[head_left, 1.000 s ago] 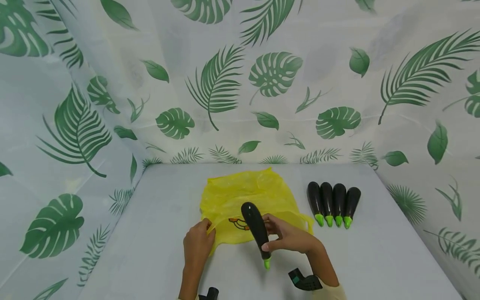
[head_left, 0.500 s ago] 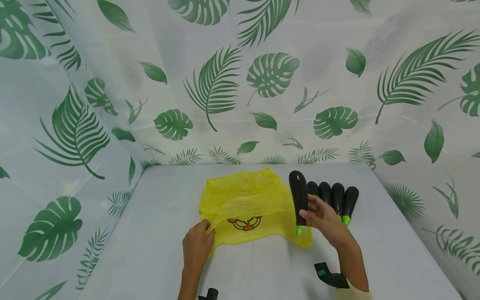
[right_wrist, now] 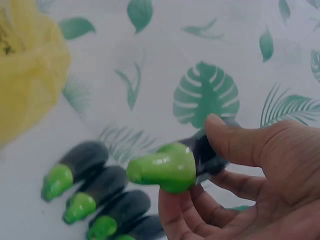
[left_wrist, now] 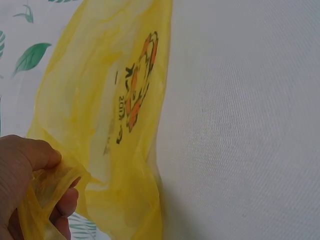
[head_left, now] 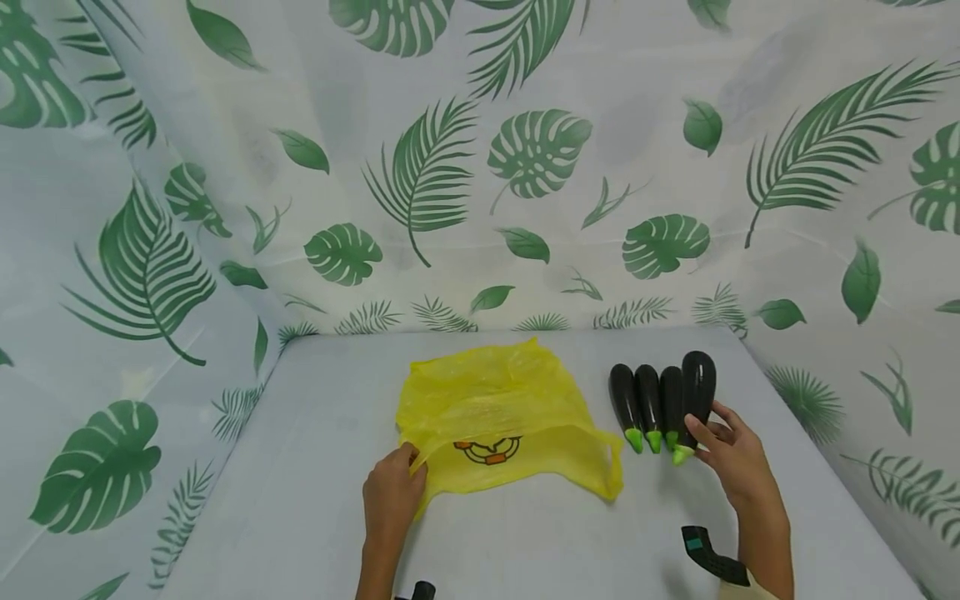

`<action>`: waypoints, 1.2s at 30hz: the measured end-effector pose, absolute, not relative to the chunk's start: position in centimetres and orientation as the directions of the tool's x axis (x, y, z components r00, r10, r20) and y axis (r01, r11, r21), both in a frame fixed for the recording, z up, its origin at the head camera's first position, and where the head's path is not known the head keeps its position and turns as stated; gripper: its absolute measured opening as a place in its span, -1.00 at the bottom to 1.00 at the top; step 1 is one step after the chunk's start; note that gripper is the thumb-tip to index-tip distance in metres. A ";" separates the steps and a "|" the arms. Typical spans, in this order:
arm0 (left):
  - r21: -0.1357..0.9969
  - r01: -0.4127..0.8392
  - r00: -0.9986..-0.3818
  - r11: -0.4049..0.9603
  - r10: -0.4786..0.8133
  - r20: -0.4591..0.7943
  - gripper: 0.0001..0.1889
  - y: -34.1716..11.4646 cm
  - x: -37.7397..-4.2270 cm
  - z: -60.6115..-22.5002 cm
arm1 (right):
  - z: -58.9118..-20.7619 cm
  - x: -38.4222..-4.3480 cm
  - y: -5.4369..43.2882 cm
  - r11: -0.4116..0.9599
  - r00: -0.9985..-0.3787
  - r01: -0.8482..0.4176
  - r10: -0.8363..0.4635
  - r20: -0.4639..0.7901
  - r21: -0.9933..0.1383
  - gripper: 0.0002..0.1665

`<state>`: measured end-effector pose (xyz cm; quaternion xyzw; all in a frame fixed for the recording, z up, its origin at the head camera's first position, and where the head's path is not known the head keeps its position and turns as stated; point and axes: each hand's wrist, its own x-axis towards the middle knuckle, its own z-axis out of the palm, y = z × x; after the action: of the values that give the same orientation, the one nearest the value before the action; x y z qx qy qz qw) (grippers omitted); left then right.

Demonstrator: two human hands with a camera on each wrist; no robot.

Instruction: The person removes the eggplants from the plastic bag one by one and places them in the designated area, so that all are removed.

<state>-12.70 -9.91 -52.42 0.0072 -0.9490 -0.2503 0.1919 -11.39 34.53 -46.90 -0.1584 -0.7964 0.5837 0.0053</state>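
A yellow plastic bag (head_left: pixel 487 400) with a printed logo lies flattened on the table. My left hand (head_left: pixel 393 483) grips its near left corner; in the left wrist view the thumb and fingers (left_wrist: pixel 67 202) hold the bag's handle loop. On the right, my right hand (head_left: pixel 735 454) holds a dark eggplant (head_left: pixel 699 387) between thumb and fingers, its green stem end pointing toward me. It overlaps the right end of a row of eggplants (head_left: pixel 647 400) in the head view. In the right wrist view the held eggplant's green cap (right_wrist: pixel 172 167) shows above several lying eggplants (right_wrist: pixel 85 200).
The white table (head_left: pixel 322 517) meets a leaf-patterned sheet (head_left: pixel 525 208) at the back and along both sides. The bag's right handle (head_left: pixel 611 467) lies a short way left of the eggplant row. Black cameras (head_left: pixel 712 558) are strapped to both wrists.
My right hand has carried the eggplant rightward from in front of the bag to the right end of the row. The left hand keeps its grip on the bag.
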 end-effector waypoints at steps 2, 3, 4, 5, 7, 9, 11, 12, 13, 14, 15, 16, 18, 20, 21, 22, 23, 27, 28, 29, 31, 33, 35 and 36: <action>0.478 0.080 -0.927 0.875 -0.111 0.357 -0.93 -10.0 -12.7 -52.5 | -47.2 -11.4 35.4 0.253 -0.931 0.277 0.309 -0.194 -0.927 0.01; 0.476 0.079 -0.928 0.876 -0.110 0.356 -0.93 -10.0 -12.7 -52.5 | -47.4 -11.4 35.8 0.245 -0.922 0.289 0.331 -0.200 -0.926 0.00; 0.474 0.078 -0.928 0.877 -0.110 0.356 -0.93 -10.0 -12.7 -52.5 | -47.6 -11.4 36.1 0.236 -0.910 0.307 0.357 -0.211 -0.922 -0.01; 0.472 0.077 -0.928 0.878 -0.110 0.355 -0.93 -10.1 -12.7 -52.5 | -47.8 -11.4 36.4 0.224 -0.897 0.324 0.382 -0.223 -0.919 -0.02; 0.467 0.075 -0.928 0.881 -0.109 0.355 -0.93 -10.1 -12.7 -52.5 | -48.4 -11.6 37.1 0.219 -0.874 0.358 0.421 -0.243 -0.908 -0.03; 0.464 0.072 -0.929 0.883 -0.110 0.354 -0.92 -10.1 -12.7 -52.5 | -49.3 -12.0 37.8 0.219 -0.853 0.387 0.454 -0.257 -0.896 -0.03; 0.468 0.068 -0.931 0.881 -0.112 0.347 -0.92 -10.1 -12.7 -52.5 | -50.4 -12.5 38.7 0.226 -0.835 0.410 0.483 -0.264 -0.884 0.00; 0.471 0.067 -0.933 0.880 -0.112 0.343 -0.92 -10.1 -12.7 -52.5 | -51.0 -12.8 39.2 0.231 -0.824 0.428 0.498 -0.272 -0.874 0.03; 0.475 0.065 -0.934 0.878 -0.114 0.338 -0.92 -10.1 -12.7 -52.5 | -51.6 -13.1 39.6 0.226 -0.813 0.438 0.512 -0.277 -0.870 0.04; 0.478 0.063 -0.936 0.876 -0.114 0.333 -0.93 -10.1 -12.7 -52.6 | -52.2 -13.4 40.0 0.217 -0.803 0.448 0.523 -0.284 -0.867 0.07; 0.481 0.062 -0.937 0.874 -0.115 0.329 -0.93 -10.1 -12.7 -52.6 | -52.6 -13.7 40.3 0.207 -0.794 0.456 0.535 -0.290 -0.865 0.08; 0.484 0.061 -0.938 0.873 -0.115 0.326 -0.93 -10.2 -12.8 -52.6 | -53.0 -13.9 40.5 0.202 -0.786 0.462 0.544 -0.294 -0.863 0.09; 0.485 0.061 -0.938 0.872 -0.115 0.326 -0.94 -10.2 -12.8 -52.6 | -53.2 -14.2 40.6 0.171 -0.768 0.477 0.559 -0.314 -0.862 0.07; 0.483 0.062 -0.938 0.873 -0.114 0.328 -0.94 -10.2 -12.8 -52.6 | -53.0 -14.3 40.4 0.148 -0.757 0.484 0.565 -0.328 -0.862 0.04; 0.482 0.063 -0.937 0.874 -0.114 0.329 -0.94 -10.2 -12.8 -52.6 | -52.9 -14.3 40.3 0.142 -0.750 0.492 0.570 -0.336 -0.859 0.01; 0.481 0.064 -0.937 0.874 -0.113 0.330 -0.94 -10.2 -12.8 -52.6 | -52.7 -14.4 40.1 0.138 -0.744 0.501 0.573 -0.343 -0.855 0.00; 0.480 0.065 -0.937 0.875 -0.112 0.331 -0.94 -10.3 -12.8 -52.6 | -52.5 -14.4 40.0 0.135 -0.734 0.514 0.580 -0.354 -0.847 -0.02; 0.480 0.061 -0.938 0.875 -0.114 0.327 -0.94 -10.2 -12.8 -52.6 | -52.4 -14.6 39.7 0.157 -0.715 0.538 0.606 -0.350 -0.828 -0.04; 0.482 0.059 -0.938 0.874 -0.116 0.326 -0.94 -10.2 -12.9 -52.6 | -52.5 -14.7 39.7 0.162 -0.710 0.541 0.614 -0.345 -0.826 -0.05; 0.482 0.056 -0.939 0.874 -0.118 0.324 -0.94 -10.2 -12.9 -52.6 | -52.5 -14.8 39.6 0.170 -0.707 0.544 0.620 -0.339 -0.822 -0.06; 0.483 0.051 -0.940 0.874 -0.122 0.319 -0.93 -10.1 -12.9 -52.6 | -52.7 -14.9 39.5 0.185 -0.704 0.545 0.631 -0.326 -0.818 -0.06; 0.482 0.047 -0.941 0.875 -0.123 0.315 -0.92 -10.1 -12.9 -52.6 | -52.7 -15.1 39.5 0.209 -0.701 0.549 0.643 -0.309 -0.809 -0.06; 0.482 0.047 -0.942 0.875 -0.122 0.314 -0.91 -10.1 -12.9 -52.6 | -52.8 -15.4 39.4 0.247 -0.701 0.552 0.654 -0.283 -0.796 -0.07; 0.483 0.049 -0.942 0.874 -0.121 0.314 -0.92 -10.1 -12.9 -52.7 | -52.8 -15.5 39.5 0.264 -0.703 0.551 0.658 -0.270 -0.791 -0.07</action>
<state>-12.88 -10.06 -52.66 0.0189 -0.9531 -0.2498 0.1696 -15.45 39.45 -52.83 -0.3812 -0.7930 0.4718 0.0566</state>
